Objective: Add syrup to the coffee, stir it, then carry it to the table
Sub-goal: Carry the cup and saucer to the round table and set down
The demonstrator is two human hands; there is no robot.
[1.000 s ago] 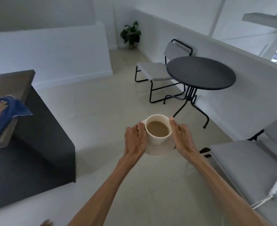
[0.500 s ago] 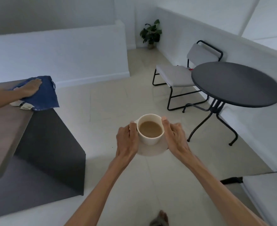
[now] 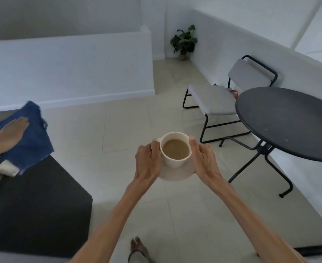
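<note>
My left hand (image 3: 147,162) and right hand (image 3: 204,160) grip saucer (image 3: 175,174) edges, thumbs braced on cup (image 3: 175,149) rim: two-sided hold keeps coffee (image 3: 176,151) level while walking. Cup at frame centre, over floor. Round bench (image 3: 289,120) at right, well apart. Fingers under saucer likely; hidden.

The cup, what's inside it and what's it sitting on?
The cup holds light brown milky coffee. It sits on a pale saucer, gripped by the left hand and right hand. The hands cover the saucer's side edges, and the cup hides its middle.
</note>
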